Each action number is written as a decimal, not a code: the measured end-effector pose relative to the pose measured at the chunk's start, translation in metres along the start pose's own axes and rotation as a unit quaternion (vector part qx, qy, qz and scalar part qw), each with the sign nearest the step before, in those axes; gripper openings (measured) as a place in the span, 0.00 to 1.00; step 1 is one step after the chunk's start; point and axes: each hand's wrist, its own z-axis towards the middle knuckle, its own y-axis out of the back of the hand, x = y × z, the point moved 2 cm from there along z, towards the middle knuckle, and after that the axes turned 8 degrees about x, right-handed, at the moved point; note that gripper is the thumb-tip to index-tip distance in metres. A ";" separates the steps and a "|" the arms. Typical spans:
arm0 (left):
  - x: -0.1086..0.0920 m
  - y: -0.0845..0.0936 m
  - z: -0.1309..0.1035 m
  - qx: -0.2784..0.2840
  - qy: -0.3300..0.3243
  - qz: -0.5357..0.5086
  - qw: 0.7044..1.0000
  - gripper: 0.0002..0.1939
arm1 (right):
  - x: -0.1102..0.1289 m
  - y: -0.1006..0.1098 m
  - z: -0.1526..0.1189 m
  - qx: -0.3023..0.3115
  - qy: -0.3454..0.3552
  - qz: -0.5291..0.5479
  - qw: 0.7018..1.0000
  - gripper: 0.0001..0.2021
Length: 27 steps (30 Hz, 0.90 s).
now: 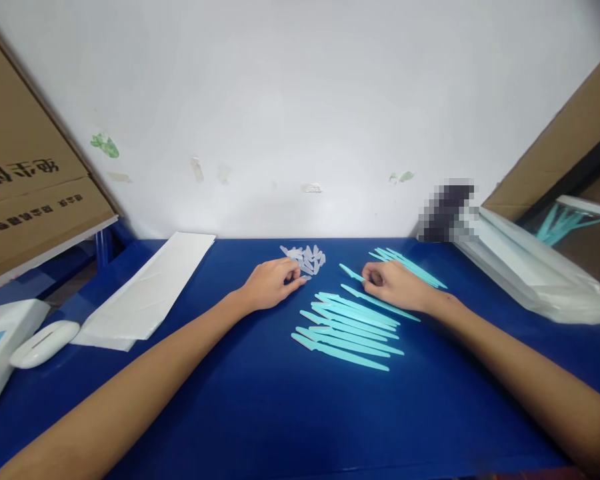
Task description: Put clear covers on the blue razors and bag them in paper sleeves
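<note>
Small translucent pieces [311, 257] lie in a heap near the wall. Beside them, my left hand [273, 283] is closed in a pinch on one small translucent piece [306, 278]. My right hand [397, 283] pinches a turquoise knife-shaped stick [350, 272]; its far part is hidden by the fingers. Just below that hand lies another turquoise stick [380, 304]. Several more turquoise sticks [350, 333] are spread in a slanting row nearer to me. Behind my right hand sits a further group of turquoise sticks [415, 267].
White flat sheets [145, 293] and a white oval object [45, 344] lie on the left of the blue table [260, 413]. Clear plastic bags [540, 273] are at the right. Cardboard [25, 147] stands at the left, with more [555, 133] at the right.
</note>
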 end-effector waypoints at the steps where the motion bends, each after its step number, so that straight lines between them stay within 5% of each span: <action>1: -0.001 0.000 0.000 0.001 -0.002 0.006 1.000 0.14 | 0.000 0.001 -0.001 0.007 0.000 -0.003 1.000 0.06; 7: 0.000 -0.002 0.003 0.006 0.000 0.023 1.000 0.09 | 0.003 0.012 -0.013 0.031 0.030 0.014 0.999 0.06; 14: -0.002 -0.001 0.005 0.016 0.022 0.035 0.999 0.07 | 0.005 0.017 -0.024 0.128 0.056 0.106 0.984 0.11; 23: -0.002 -0.002 0.004 0.014 0.022 0.038 0.999 0.08 | 0.009 0.022 -0.026 0.113 0.022 0.041 0.993 0.14; 27: 0.000 -0.003 0.002 -0.038 -0.016 0.058 0.997 0.10 | 0.003 0.022 -0.024 0.077 0.036 0.008 0.996 0.14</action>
